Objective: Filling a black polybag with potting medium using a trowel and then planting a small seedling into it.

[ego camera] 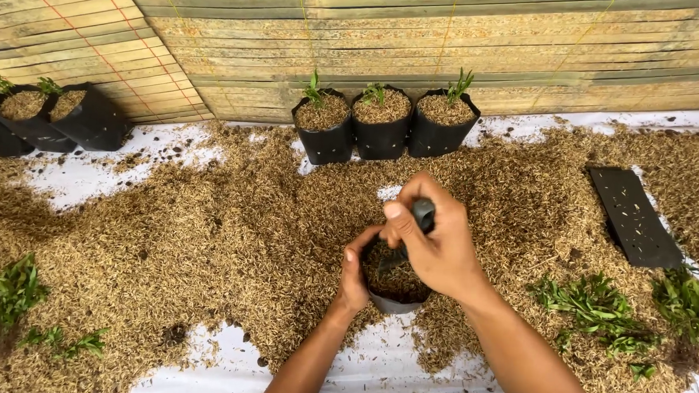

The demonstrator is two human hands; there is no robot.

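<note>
Black nursery bag (392,300), half hidden beneath our hands amid the husks (234,224), is steadied by our left hand (356,277) gripping its rim while our right hand (436,244) clenches a dark tool (422,214), mostly covered.

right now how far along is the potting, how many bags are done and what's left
Three filled bags with seedlings stand in a row by the bamboo wall, and more filled bags sit at far left. In hand: the left hand steadies a husk-filled bag with no seedling in it while the right hand works a dark tool into it. Left: loose seedlings and a flat empty bag.
</note>
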